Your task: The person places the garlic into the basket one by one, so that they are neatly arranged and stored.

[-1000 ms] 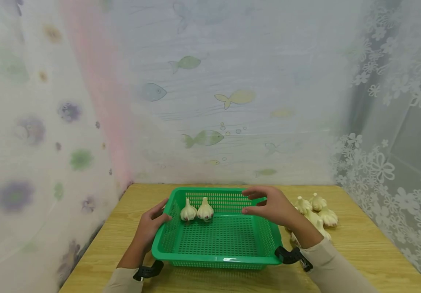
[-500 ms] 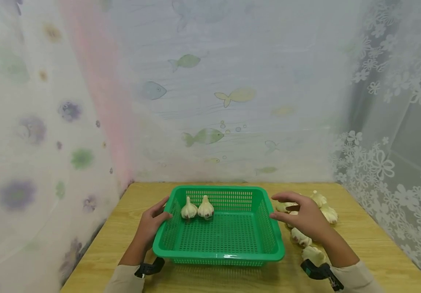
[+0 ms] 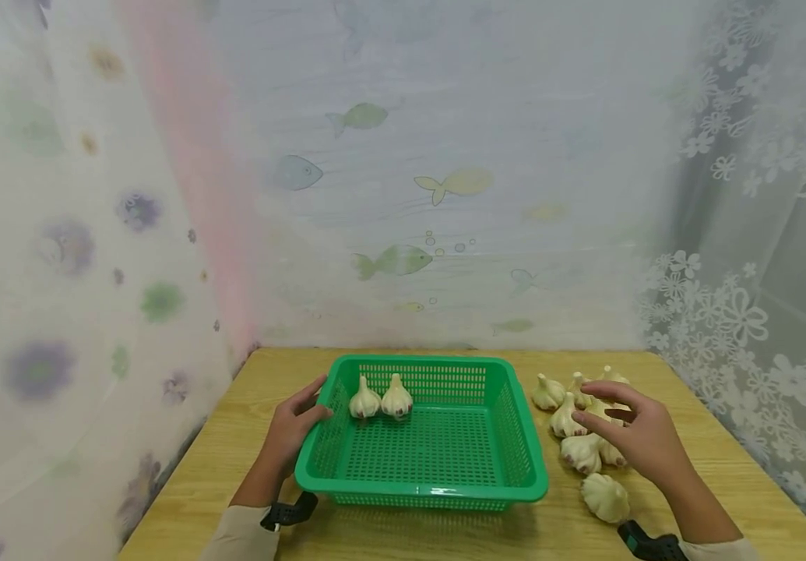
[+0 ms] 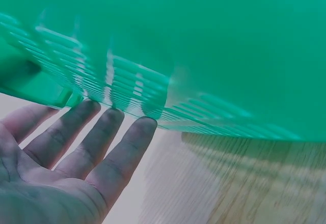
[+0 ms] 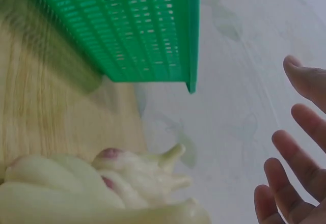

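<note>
A green plastic basket (image 3: 420,492) stands on the table with two garlic bulbs, a left one (image 3: 364,401) and a right one (image 3: 396,397), near its back left corner. My left hand (image 3: 290,428) holds the basket's left rim, thumb over the edge; the left wrist view shows its fingers (image 4: 119,158) along the slotted outer wall. Several more garlic bulbs (image 3: 581,453) lie right of the basket. Over this pile my right hand (image 3: 644,432) hovers with thumb and fingers apart, holding nothing. Part of the pile is hidden behind it.
One garlic bulb (image 3: 606,497) lies at the near end of the pile. The wooden table (image 3: 732,499) ends at a patterned curtain (image 3: 445,312) behind, with more curtain on both sides.
My right hand has moved from above the basket to the right, over the garlic pile. My left hand stays at the basket's rim, and the two bulbs inside lie as before.
</note>
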{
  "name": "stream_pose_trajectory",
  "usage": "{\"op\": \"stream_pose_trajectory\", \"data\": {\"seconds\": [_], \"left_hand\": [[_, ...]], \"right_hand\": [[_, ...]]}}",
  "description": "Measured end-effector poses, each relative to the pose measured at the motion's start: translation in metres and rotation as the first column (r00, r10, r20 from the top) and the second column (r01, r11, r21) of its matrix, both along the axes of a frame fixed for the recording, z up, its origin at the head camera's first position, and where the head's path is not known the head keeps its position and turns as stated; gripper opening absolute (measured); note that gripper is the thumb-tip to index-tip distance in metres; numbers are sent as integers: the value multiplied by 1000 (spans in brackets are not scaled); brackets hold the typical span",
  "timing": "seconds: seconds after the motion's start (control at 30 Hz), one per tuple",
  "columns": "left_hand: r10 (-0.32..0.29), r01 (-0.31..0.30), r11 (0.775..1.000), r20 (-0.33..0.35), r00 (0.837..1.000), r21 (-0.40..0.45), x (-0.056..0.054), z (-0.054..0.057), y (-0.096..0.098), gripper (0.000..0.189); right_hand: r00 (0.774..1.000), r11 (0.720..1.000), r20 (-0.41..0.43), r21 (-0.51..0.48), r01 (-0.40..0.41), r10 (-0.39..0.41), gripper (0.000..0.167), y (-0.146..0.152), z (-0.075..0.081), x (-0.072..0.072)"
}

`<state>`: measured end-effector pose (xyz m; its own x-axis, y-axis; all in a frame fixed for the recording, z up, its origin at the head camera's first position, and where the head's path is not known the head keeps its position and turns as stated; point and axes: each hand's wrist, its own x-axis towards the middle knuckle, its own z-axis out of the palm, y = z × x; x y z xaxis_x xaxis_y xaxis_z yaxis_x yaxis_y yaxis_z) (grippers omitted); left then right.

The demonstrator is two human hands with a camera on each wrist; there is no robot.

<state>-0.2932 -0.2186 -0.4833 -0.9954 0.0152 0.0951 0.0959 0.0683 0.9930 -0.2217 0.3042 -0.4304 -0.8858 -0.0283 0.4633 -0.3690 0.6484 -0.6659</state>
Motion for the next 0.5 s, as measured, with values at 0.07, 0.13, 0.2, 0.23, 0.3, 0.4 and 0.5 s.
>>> {"op": "stream_pose_trajectory", "data": {"seconds": [0.07,0.13,0.2,0.23,0.3,0.4,0.5], "left_hand": [[-2,2,1000,0,1000,1,1,1,0,64],[-6,6,1000,-2,1000,-1,1,1,0,64],[-7,7,1000,-1,1000,-2,2,1,0,65],[-8,8,1000,0,1000,-1,2,0,0,65],[-10,10,1000,-2,1000,2,2,0,0,65],[-20,20,1000,1,1000,16,1,-1,-1,65],[-31,31,999,0,1000,25,1,-1,-1,64]], "right_hand": [[1000,1000,3,-19,11,-11,44,5,-4,1],[1000,999,7,-46,20,-19,44,10,-7,1],[999,996,18,-77,33,-31,44,15,-11,2],[999,995,25,-94,41,-39,45,18,-14,1],[996,989,51,-121,85,-79,45,23,-18,1],[982,969,115,-181,170,-151,48,30,-26,0],[960,941,194,-234,247,-203,53,37,-34,-1]]}}
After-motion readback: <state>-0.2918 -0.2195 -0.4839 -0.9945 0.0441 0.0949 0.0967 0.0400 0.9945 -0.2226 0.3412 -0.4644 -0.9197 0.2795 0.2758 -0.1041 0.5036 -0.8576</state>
